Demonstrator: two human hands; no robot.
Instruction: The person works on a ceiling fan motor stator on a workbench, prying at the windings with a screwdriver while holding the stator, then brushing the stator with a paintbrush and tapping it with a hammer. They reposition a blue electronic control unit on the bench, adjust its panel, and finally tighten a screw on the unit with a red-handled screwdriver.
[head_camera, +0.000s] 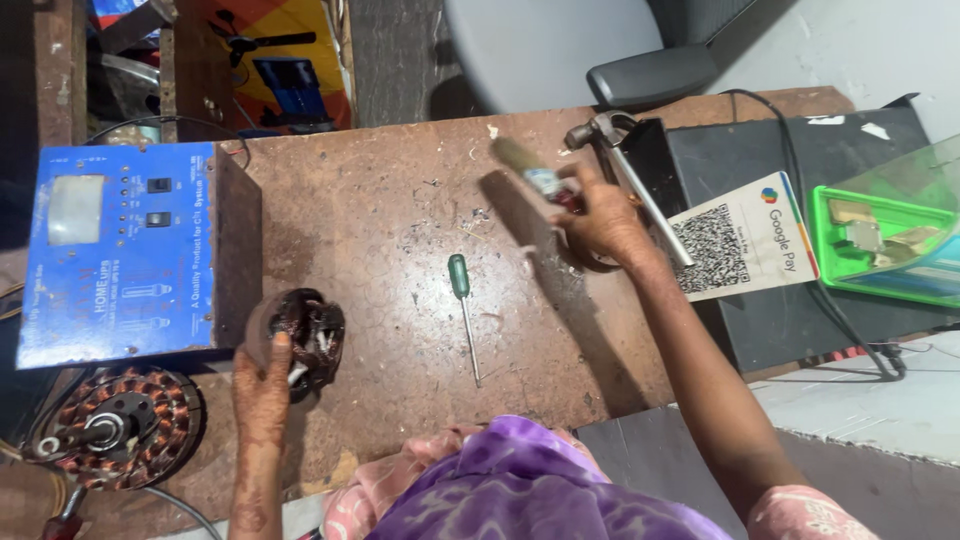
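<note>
My left hand (262, 385) grips a small dark motor stator (312, 335) with copper windings, holding it upright on the brown worktable (400, 230) near the front left. My right hand (600, 220) is raised over the middle right of the table and holds a paintbrush (530, 170) with a metal ferrule, its pale bristles pointing up and left and blurred. A green-handled screwdriver (463, 310) lies flat on the table between the two hands, its tip pointing toward me.
A blue metal power box (115, 250) stands at the left. A larger copper-wound stator (120, 425) lies at the front left corner. A hammer (625, 170), a printed code card (740, 235), a black pad with cable and a green plastic box (890, 245) sit at the right.
</note>
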